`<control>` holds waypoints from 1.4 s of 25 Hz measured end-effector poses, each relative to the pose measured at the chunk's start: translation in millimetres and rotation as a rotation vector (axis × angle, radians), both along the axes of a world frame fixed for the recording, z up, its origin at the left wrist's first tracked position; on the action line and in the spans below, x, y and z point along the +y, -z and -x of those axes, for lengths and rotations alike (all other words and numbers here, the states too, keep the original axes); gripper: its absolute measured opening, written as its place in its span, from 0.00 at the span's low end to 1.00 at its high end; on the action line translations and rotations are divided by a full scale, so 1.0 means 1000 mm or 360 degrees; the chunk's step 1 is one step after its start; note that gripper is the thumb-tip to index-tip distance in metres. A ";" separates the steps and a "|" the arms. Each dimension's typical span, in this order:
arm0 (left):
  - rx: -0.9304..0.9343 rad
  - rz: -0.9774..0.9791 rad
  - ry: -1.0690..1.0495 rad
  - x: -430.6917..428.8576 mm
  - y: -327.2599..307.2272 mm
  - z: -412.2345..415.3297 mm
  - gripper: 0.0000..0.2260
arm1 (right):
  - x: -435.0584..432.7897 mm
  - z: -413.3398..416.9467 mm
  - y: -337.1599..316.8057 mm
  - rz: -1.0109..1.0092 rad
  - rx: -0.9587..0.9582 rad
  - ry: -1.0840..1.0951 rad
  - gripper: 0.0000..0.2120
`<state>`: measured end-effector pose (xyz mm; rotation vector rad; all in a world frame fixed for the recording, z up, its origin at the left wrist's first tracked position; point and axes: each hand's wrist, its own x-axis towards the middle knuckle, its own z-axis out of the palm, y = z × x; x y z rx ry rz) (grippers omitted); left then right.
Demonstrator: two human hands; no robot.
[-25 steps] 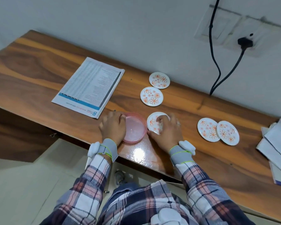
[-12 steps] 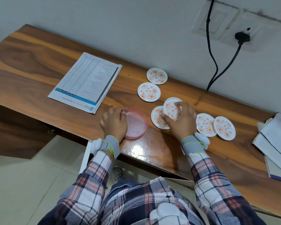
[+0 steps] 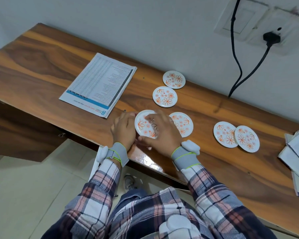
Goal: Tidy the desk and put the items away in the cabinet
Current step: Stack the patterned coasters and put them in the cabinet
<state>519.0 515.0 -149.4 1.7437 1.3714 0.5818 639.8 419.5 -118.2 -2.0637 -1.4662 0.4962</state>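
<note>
Several round white coasters with orange flowers lie on the wooden desk (image 3: pixel 41 66). My right hand (image 3: pixel 162 135) grips one coaster (image 3: pixel 144 125) by its rim, thumb at the near edge and fingers over the far edge. It holds the coaster right over the pink round holder, which is almost fully hidden beneath it. My left hand (image 3: pixel 123 130) curls round the holder's left side. A second coaster (image 3: pixel 184 125) lies flat just right of my right hand, partly covered by it. Two coasters (image 3: pixel 164 96) (image 3: pixel 174 79) lie farther back. An overlapping pair (image 3: pixel 225 134) (image 3: pixel 247 138) sits to the right.
A printed booklet (image 3: pixel 100 85) lies to the left of the coasters. Stacked books and papers (image 3: pixel 297 152) sit at the desk's right end. A black cable (image 3: pixel 238 62) hangs from a wall socket (image 3: pixel 271 38) down behind the desk. Below the desk's near edge is pale floor.
My right hand lifted a coaster from beside the holder and carried it left over the pink holder. My left hand stayed on the holder.
</note>
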 end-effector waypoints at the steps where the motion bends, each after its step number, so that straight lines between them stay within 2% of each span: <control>1: -0.0041 0.0017 0.0006 0.000 0.000 0.003 0.19 | 0.002 0.003 0.002 0.0021 -0.0008 -0.0021 0.33; 4: 0.0000 0.0016 0.0087 0.003 0.000 0.005 0.20 | 0.004 0.003 0.008 0.0112 -0.0051 -0.0083 0.33; 7: 0.0235 -0.0155 0.0146 0.002 0.006 0.002 0.12 | 0.003 0.001 0.008 0.0157 -0.0066 -0.0114 0.32; 9: 0.0320 -0.0218 0.0166 0.000 0.009 0.001 0.13 | 0.000 -0.001 0.007 0.0161 -0.0042 -0.0131 0.31; 12: 0.0328 -0.0233 0.0150 0.001 0.010 -0.001 0.14 | -0.006 -0.012 0.006 0.0066 -0.0009 -0.0019 0.24; 14: 0.0346 -0.0233 0.0147 0.002 0.010 -0.005 0.15 | -0.008 -0.029 0.008 -0.0004 -0.0127 0.0148 0.20; 17: 0.0354 -0.0251 0.0159 0.004 0.011 -0.012 0.16 | -0.019 -0.057 0.021 0.0286 -0.0373 0.0392 0.23; 19: 0.0362 -0.0265 0.0156 0.007 0.012 -0.015 0.15 | -0.030 -0.062 0.034 0.0500 -0.0423 0.0404 0.28; 20: 0.0368 -0.0268 0.0169 0.009 0.012 -0.019 0.16 | -0.034 -0.063 0.040 0.0509 -0.0431 0.0406 0.29; 27: 0.0336 -0.0310 0.0222 0.016 0.013 -0.036 0.16 | -0.032 -0.071 0.039 0.0409 -0.0343 0.0537 0.30; 31: 0.0323 -0.0314 0.0211 0.019 0.014 -0.037 0.16 | -0.025 -0.075 0.016 0.0106 -0.0084 0.0665 0.27; 33: 0.0302 -0.0323 0.0195 0.018 0.014 -0.038 0.15 | -0.016 -0.069 0.002 -0.0072 -0.0079 0.0600 0.28; 35: 0.0292 -0.0323 0.0167 0.018 0.015 -0.039 0.13 | -0.008 -0.053 -0.004 -0.0095 -0.0075 0.0411 0.30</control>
